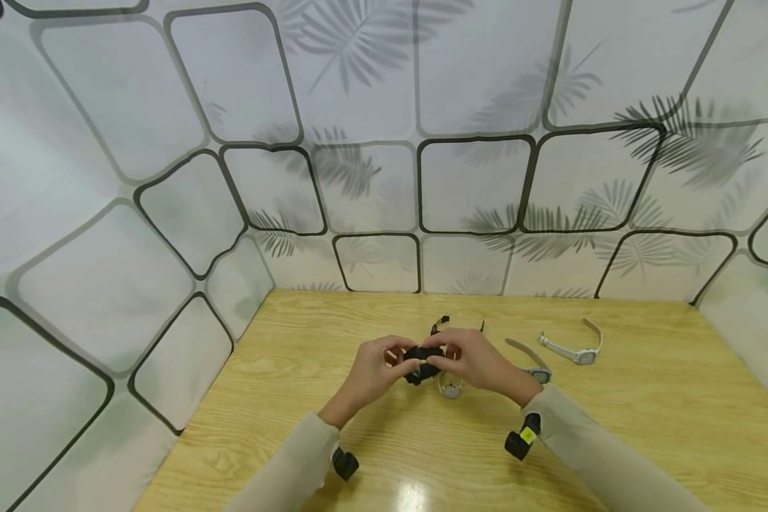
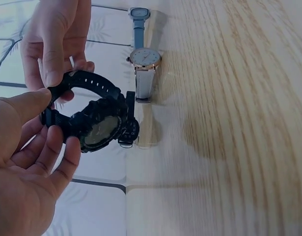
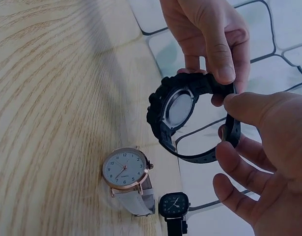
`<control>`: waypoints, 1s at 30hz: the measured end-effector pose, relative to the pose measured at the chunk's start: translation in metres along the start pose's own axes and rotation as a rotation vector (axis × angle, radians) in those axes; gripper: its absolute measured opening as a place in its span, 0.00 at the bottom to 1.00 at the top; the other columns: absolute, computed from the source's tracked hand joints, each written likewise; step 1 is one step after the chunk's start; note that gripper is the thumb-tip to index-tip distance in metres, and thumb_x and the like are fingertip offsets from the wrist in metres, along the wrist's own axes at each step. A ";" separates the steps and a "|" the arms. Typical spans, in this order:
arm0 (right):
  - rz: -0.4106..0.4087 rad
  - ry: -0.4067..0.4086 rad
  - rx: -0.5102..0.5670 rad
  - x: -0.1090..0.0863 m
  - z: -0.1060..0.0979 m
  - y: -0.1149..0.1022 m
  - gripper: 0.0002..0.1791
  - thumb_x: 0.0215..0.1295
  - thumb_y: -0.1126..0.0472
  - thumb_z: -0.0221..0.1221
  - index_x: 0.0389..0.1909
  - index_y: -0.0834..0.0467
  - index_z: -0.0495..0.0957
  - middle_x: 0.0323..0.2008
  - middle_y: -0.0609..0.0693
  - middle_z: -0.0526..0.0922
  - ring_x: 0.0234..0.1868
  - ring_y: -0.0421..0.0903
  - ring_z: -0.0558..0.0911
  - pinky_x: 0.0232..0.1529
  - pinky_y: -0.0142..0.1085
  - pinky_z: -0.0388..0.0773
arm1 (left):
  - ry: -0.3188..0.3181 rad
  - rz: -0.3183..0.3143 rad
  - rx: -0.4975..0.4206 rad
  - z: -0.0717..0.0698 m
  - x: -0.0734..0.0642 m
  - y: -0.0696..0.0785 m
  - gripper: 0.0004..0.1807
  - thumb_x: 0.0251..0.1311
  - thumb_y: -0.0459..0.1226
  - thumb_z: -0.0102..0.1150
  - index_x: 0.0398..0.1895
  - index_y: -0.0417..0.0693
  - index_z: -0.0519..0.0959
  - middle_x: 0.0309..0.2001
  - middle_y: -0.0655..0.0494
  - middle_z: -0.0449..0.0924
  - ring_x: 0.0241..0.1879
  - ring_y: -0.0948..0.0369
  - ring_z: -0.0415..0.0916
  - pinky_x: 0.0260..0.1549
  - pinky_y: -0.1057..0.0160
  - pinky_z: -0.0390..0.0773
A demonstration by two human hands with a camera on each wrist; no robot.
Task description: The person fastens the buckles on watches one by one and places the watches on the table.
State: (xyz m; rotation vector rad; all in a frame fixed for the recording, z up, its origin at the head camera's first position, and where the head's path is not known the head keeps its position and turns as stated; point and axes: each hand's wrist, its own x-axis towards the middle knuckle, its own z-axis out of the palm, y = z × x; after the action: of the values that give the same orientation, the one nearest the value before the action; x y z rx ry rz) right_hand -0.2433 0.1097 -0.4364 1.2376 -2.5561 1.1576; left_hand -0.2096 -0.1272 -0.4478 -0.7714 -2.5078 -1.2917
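Observation:
A chunky black digital wristwatch (image 1: 423, 355) is held up over the table between both hands, its strap bent round into a loop. My left hand (image 1: 374, 368) pinches one side of the strap between thumb and fingers. From the other side, my right hand (image 1: 476, 358) pinches the strap, the two thumbs close together in the right wrist view. The watch's face (image 2: 102, 132) shows in the left wrist view and its metal back (image 3: 179, 107) in the right wrist view. Close by lies a rose-gold watch with a white strap (image 3: 124, 168).
A small square black watch (image 3: 174, 204) lies beyond the rose-gold one. Toward the right of the wooden table (image 1: 646, 427) are a grey-strapped watch (image 1: 540, 375) and a white watch (image 1: 587, 357). A patterned wall covering (image 1: 473, 185) borders the table at the back and sides.

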 end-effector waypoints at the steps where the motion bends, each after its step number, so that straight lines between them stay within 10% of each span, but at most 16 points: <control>1: -0.004 -0.002 -0.004 0.000 0.000 0.000 0.14 0.70 0.60 0.67 0.54 0.53 0.85 0.42 0.46 0.86 0.25 0.35 0.76 0.26 0.33 0.76 | -0.003 0.001 0.004 0.000 0.000 0.000 0.14 0.65 0.38 0.71 0.52 0.44 0.85 0.39 0.55 0.85 0.31 0.62 0.79 0.35 0.65 0.83; 30: 0.035 0.024 0.012 -0.007 0.006 0.009 0.16 0.71 0.57 0.66 0.56 0.56 0.85 0.45 0.48 0.86 0.29 0.35 0.78 0.28 0.33 0.78 | 0.030 -0.003 0.004 0.002 0.003 0.002 0.12 0.62 0.39 0.73 0.45 0.43 0.89 0.33 0.55 0.88 0.27 0.64 0.81 0.31 0.67 0.83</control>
State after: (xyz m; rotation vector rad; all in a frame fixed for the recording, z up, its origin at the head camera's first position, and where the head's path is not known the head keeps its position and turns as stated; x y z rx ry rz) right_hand -0.2434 0.1133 -0.4483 1.1797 -2.5670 1.1893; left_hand -0.2107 -0.1234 -0.4469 -0.7419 -2.4881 -1.2891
